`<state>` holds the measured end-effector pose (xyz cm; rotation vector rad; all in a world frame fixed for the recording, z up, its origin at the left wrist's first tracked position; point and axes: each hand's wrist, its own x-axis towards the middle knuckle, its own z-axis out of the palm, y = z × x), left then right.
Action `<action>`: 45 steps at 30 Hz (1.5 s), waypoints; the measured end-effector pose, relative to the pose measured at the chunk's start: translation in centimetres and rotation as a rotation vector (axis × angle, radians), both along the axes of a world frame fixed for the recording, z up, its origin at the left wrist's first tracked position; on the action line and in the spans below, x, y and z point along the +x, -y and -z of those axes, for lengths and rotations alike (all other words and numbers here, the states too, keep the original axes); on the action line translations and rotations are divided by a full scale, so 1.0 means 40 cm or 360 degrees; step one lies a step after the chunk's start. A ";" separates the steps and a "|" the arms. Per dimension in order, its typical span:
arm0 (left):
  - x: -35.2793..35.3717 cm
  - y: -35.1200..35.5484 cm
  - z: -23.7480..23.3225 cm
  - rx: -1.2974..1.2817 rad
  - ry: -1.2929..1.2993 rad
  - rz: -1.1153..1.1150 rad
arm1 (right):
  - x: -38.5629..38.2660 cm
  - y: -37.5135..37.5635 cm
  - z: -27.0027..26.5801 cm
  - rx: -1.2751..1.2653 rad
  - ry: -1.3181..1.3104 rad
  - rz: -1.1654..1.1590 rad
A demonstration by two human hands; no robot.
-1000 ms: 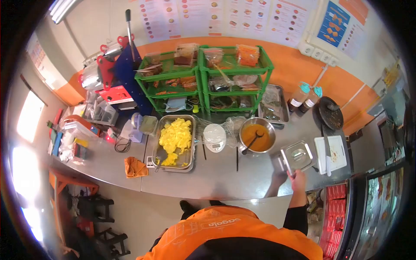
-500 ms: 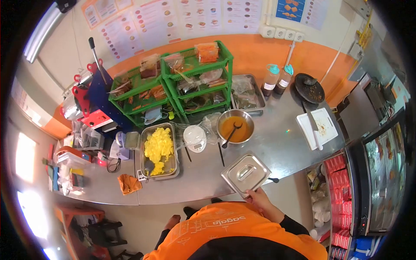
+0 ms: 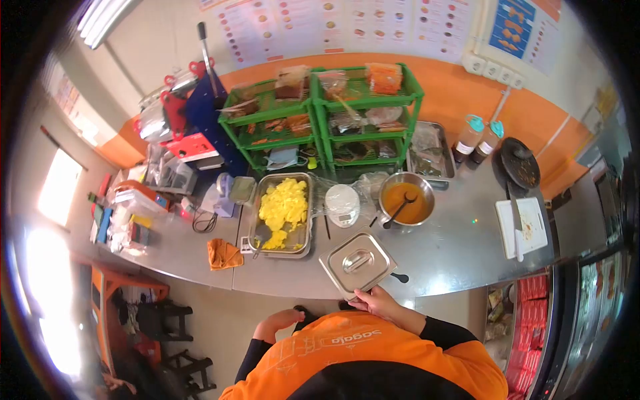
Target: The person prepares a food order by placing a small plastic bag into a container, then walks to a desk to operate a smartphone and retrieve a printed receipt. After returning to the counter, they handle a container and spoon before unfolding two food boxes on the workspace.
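My right hand (image 3: pixel 377 301) grips the near corner of a square stainless steel lid (image 3: pixel 358 264) with a raised handle, over the bench's front edge. A black spoon-like end (image 3: pixel 400 277) sticks out from its right side; what is under the lid is hidden. My left hand (image 3: pixel 279 325) hangs low in front of my waist, fingers stretched out and nothing visible in them. Beyond the lid are a steel bowl (image 3: pixel 429 205) of orange-brown liquid with a black ladle (image 3: pixel 400 208), a white kitchen scale (image 3: pixel 342 205), and a steel tray (image 3: pixel 254 220) of yellow, scrambled-egg-like food.
Green racks (image 3: pixel 323 137) with packets stand at the back. Two sauce bottles (image 3: pixel 470 137), a stone mortar (image 3: pixel 519 167) and a white cutting board (image 3: pixel 533 227) with a knife are on the right. An orange cloth (image 3: pixel 224 255) lies left of the tray, near the edge.
The view has turned left, so the bench appears shifted right. My right hand has carried the lid leftward along the bench, the black end moving with it. My left hand has risen slightly.
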<state>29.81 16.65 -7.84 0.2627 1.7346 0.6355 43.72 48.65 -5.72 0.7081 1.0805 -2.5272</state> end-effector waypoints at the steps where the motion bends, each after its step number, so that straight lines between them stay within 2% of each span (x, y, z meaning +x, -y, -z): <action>1: 0.000 -0.036 -0.042 0.0065 0.0071 -0.0088 | -0.017 0.007 0.001 0.0021 0.0023 -0.0045; 4: 0.006 -0.091 -0.060 0.0632 0.0286 -0.0469 | -0.051 0.017 -0.053 0.0069 0.0035 -0.0304; 8: 0.025 -0.172 -0.088 0.0908 0.0429 -0.0959 | -0.076 0.004 -0.091 0.0350 -0.0060 -0.0981; 9: 0.028 -0.183 -0.073 0.0919 0.0436 -0.1042 | -0.083 -0.003 -0.148 0.0794 -0.0301 -0.1208; 12: 0.042 -0.199 -0.070 0.0889 0.0365 -0.1112 | -0.114 -0.021 -0.215 0.1058 -0.0544 -0.1138; 13: 0.046 -0.200 -0.072 0.0866 0.0328 -0.1103 | -0.134 -0.010 -0.272 0.1326 -0.0519 -0.0944; 16: 0.043 -0.200 -0.047 0.0954 0.0223 -0.0982 | -0.210 -0.031 -0.253 0.2471 -0.1196 -0.0462; 19: 0.039 -0.206 -0.057 0.0933 0.0113 -0.0894 | -0.269 -0.050 -0.199 0.2775 -0.1289 -0.0600; 22: 0.027 -0.218 -0.023 0.0921 -0.0012 -0.0842 | -0.317 -0.052 -0.161 0.2892 -0.1266 -0.0856; 26: 0.017 -0.204 0.044 0.1019 -0.0223 -0.0864 | -0.346 -0.049 -0.106 0.3097 -0.1319 -0.0950; 29: 0.009 -0.204 0.068 0.1008 -0.0131 -0.0988 | -0.335 -0.047 -0.163 0.3119 -0.1331 -0.0962; 32: 0.013 -0.211 0.025 0.0987 -0.0083 -0.1075 | -0.311 -0.066 -0.204 0.3050 -0.1327 -0.0723; 33: 0.012 -0.213 0.030 0.0999 -0.0075 -0.1080 | -0.300 -0.075 -0.251 0.2889 -0.1165 -0.0676; 36: 0.012 -0.209 0.036 0.1010 -0.0072 -0.1137 | -0.218 -0.167 -0.316 0.2706 -0.1109 -0.0236; 37: 0.012 -0.210 0.018 0.0999 -0.0083 -0.1175 | -0.186 -0.206 -0.316 0.2715 -0.0924 -0.0112; 40: 0.001 -0.203 0.017 0.0988 -0.0087 -0.1236 | -0.082 -0.374 -0.241 0.2933 -0.0411 0.0188; 42: 0.000 -0.200 0.021 0.0992 -0.0024 -0.1265 | -0.007 -0.504 -0.166 0.3032 -0.0048 0.0246; 45: -0.002 -0.196 -0.028 0.0908 0.0018 -0.1289 | 0.085 -0.564 -0.087 0.3131 0.0621 0.0220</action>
